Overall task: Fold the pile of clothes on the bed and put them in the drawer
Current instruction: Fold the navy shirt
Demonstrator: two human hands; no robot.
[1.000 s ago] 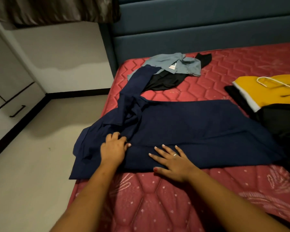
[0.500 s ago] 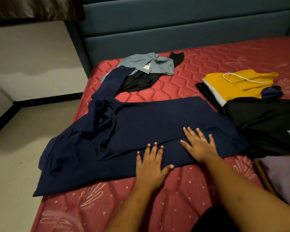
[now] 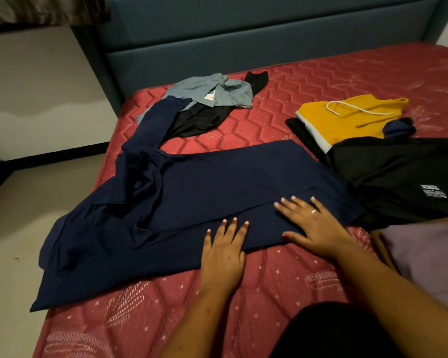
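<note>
**Slid right along the near hem, palms down**

Moved off the bunched left end of the navy garment [image 3: 192,192], where both were a second ago, and over to its near right part. Lays the left hand [image 3: 224,250] flat, fingers straight and close together, fingertips on the cloth and heel on the bare red mattress [image 3: 308,81]. Presses the right hand [image 3: 313,223] down just to the right, fingers spread wide on the fabric, a ring [image 3: 314,211] on one finger. Grips nothing with either.

Finds the navy garment spread across the near half of the mattress. Smooth at the right, rumpled and twisted at the left, with one long part trailing far-left. Hangs past the left mattress edge at its near left corner.

Shows, farther off, a grey-blue shirt [image 3: 217,90] crumpled on top of a small black garment [image 3: 199,120]. Shows at the right a yellow garment [image 3: 347,117] with a white cord. Nearer than that, a large black garment [image 3: 398,171] with a small white print, touching the navy garment's right end. Lilac cloth [image 3: 429,254] at the near right. Dark blue padded headboard [image 3: 243,42] along the far side.
</note>
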